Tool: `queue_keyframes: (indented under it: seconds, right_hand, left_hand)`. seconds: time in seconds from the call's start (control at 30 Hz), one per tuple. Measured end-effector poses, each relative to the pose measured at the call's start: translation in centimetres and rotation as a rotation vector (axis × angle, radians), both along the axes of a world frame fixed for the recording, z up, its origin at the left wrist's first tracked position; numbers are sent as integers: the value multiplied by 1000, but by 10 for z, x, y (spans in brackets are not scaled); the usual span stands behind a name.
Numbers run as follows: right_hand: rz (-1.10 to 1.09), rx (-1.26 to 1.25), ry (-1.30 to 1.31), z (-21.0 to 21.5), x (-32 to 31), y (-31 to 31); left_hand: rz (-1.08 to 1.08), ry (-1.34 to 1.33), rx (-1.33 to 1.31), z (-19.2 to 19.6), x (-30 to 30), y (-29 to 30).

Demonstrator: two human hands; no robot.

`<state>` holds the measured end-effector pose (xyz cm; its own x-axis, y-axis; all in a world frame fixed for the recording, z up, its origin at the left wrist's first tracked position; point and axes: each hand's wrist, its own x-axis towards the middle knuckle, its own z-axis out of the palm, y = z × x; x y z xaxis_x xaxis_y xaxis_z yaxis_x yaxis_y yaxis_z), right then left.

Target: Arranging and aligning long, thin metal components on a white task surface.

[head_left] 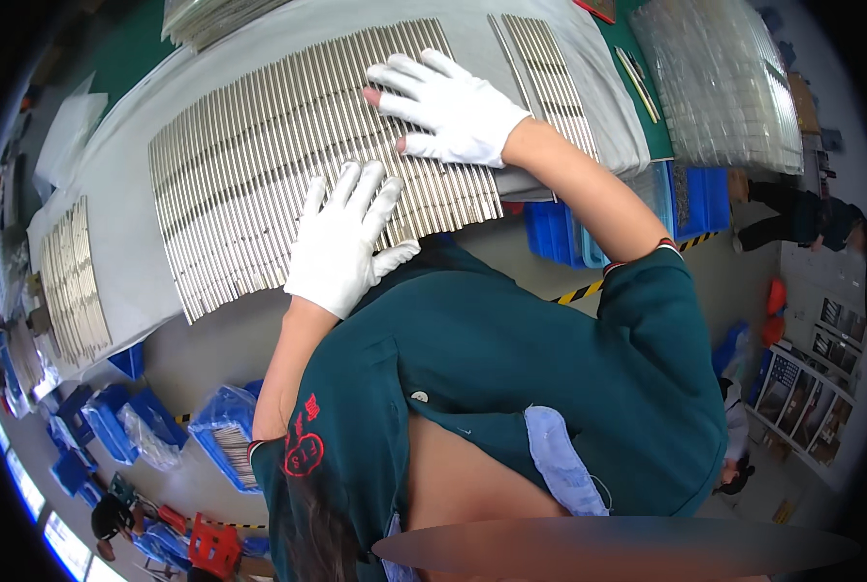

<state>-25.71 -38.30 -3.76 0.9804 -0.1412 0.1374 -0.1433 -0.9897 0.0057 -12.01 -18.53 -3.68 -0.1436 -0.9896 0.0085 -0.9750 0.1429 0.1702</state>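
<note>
A wide mat of thin silver metal rods lies side by side on a grey cloth over the table. My left hand, in a white glove, rests flat with fingers spread on the near edge of the rods. My right hand, also in a white glove, lies flat on the rods further back and to the right, fingers spread. Neither hand grips anything. A narrower band of rods lies to the right of my right hand.
Another small batch of rods sits at the cloth's left end. A stack of clear plastic trays stands at the right. Blue bins sit under the table, more on the floor at left. Other people work nearby.
</note>
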Motion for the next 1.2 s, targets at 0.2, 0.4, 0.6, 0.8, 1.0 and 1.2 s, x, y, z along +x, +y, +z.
queue_keyframes:
  seconds: [0.2, 0.4, 0.6, 0.8, 1.0, 1.2]
  right_hand:
    - [32, -32, 27, -4, -7, 0]
    - [-96, -124, 131, 1, -54, -21]
    - [-126, -118, 136, -1, -59, -22]
    - [-59, -36, 93, -1, -15, 3]
    - [-28, 36, 80, -5, -2, 11]
    - [-97, -114, 133, 0, -52, -13]
  left_hand:
    - [-1, 32, -9, 1, 0, 0]
    - [6, 53, -14, 1, 0, 0]
    - [-1, 43, -12, -1, 1, 0]
    - [10, 35, -36, -2, 0, 1]
    - [3, 40, -36, 0, -2, -1]
    - [-1, 69, -38, -3, -1, 3]
